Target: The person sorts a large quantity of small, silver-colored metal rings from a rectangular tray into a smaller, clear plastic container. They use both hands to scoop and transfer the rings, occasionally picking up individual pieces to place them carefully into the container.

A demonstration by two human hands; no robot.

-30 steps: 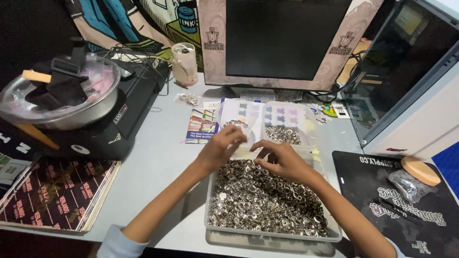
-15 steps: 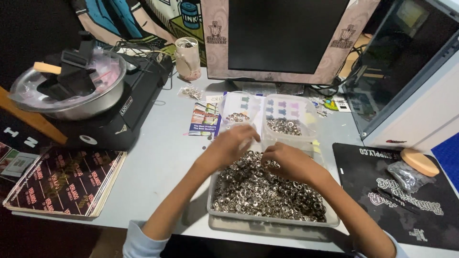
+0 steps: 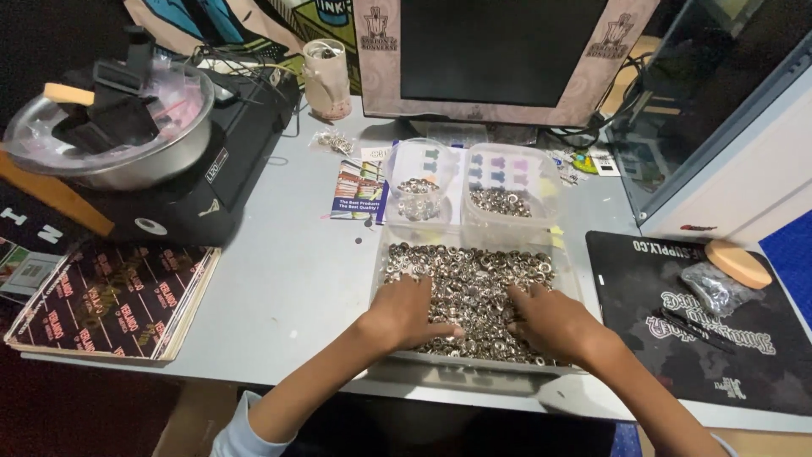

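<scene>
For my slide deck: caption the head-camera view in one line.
Both hands, left hand and right hand, rest in a clear tray of small metal rings, two clear tubs behind it.

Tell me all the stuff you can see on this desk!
rings: a big heap, silver, in the tray
tray: one, clear, front middle of the desk
cup: one, clear, some rings inside, behind the tray
tub: one, clear, some rings inside, right of the cup
monitor: one, dark screen, at the back
jar: one, pale, left of the monitor
bowl: one, metal, on the black machine
machine: one, black, at the left
leaflet: one, colourful, left of the cup
mat: one, black, at the right
sponge: one, orange, on the mat
left hand: on the rings
right hand: on the rings
</scene>
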